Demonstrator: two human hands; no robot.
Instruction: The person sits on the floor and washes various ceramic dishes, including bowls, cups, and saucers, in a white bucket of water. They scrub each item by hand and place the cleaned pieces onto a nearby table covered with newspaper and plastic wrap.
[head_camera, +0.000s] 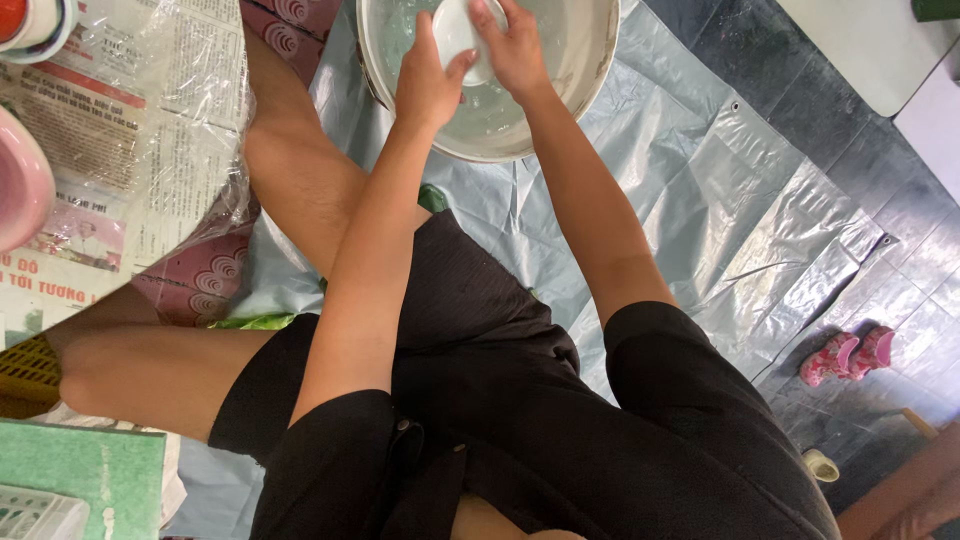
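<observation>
Grey tarp over dark tiled floor

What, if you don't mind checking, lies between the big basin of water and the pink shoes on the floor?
In the head view, only the crinkled grey plastic sheet lies between the basin and the pink shoes; nothing else rests on that stretch.

I see a grey tarpaulin over the floor, newspaper under clear plastic at left, a pink bowl on it, and 2 small pink shoes at right.
</observation>
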